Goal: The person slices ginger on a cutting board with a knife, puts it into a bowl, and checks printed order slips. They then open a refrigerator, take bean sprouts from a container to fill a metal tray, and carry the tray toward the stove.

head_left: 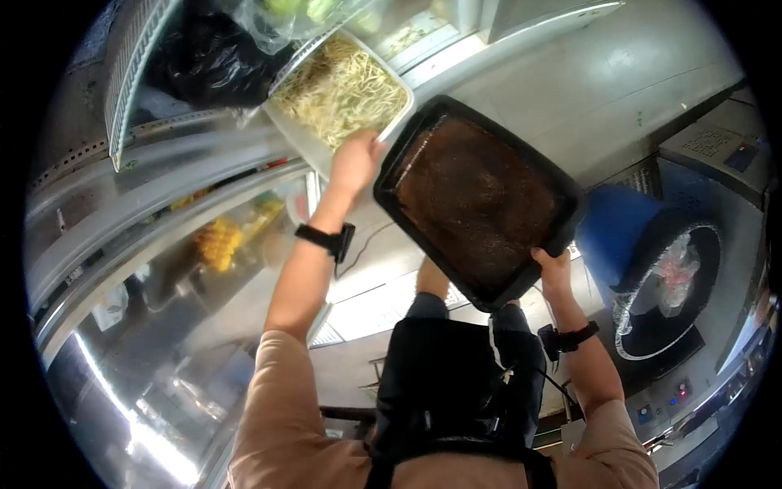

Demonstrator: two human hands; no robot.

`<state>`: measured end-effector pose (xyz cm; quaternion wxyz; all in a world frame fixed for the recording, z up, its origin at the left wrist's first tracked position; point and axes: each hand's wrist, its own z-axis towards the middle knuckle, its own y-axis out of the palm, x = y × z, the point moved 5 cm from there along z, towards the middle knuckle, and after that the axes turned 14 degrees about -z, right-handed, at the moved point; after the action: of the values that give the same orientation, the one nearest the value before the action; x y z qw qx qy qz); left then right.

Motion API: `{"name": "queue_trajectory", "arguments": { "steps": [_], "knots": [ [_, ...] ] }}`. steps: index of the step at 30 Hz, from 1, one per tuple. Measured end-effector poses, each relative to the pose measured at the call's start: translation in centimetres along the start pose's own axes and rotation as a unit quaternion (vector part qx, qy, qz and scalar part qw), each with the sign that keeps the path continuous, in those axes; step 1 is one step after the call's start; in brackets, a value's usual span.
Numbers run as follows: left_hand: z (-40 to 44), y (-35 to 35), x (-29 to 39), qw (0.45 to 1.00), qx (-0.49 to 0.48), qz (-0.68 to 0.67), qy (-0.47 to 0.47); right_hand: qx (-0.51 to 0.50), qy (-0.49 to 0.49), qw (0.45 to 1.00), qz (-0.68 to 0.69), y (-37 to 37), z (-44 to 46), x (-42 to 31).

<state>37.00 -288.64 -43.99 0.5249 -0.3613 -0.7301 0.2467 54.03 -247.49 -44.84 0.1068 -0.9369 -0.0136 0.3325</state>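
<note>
My right hand (555,270) grips the lower right corner of a black rectangular tray (389,201), thumb over the rim. A dark brown layer (489,200) covers the tray's bottom. The tray is held up in front of me, tilted in view. My left hand (357,160) is closed at the near rim of a white plastic tub (295,140). Bean sprouts (342,85) fill that tub. Part of the left hand's fingers are hidden. The tub's right edge lies close beside the tray's upper left side.
A black plastic bag (216,61) and a white wire rack (134,81) are at the upper left. On the left, yellow items (218,243) show behind a glass cabinet front. A blue bin (615,232) with a black rim stands at the right, near a steel machine (709,151).
</note>
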Motion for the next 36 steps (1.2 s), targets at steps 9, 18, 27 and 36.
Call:
{"name": "queue_trajectory", "arguments": {
  "steps": [9, 18, 27, 36],
  "knots": [
    [14.7, -8.2, -19.5, 0.955, -0.054, -0.036, -0.289, 0.001, 0.009, 0.999, -0.038, -1.4, 0.7, -0.1],
    [15.9, -5.4, -20.9, 0.966, -0.070, -0.048, -0.246, 0.054, -0.024, 0.995, -0.075, -2.0, 2.0, -1.3],
    [16.3, -4.5, -20.6, 0.949, -0.027, -0.061, -0.310, 0.071, -0.037, 0.996, -0.046, -2.7, 3.2, -1.1],
    [9.6, -5.2, -9.6, 0.982, 0.132, 0.047, -0.124, 0.027, -0.073, 0.996, -0.042, -4.2, 6.4, -0.6]
  ]
}}
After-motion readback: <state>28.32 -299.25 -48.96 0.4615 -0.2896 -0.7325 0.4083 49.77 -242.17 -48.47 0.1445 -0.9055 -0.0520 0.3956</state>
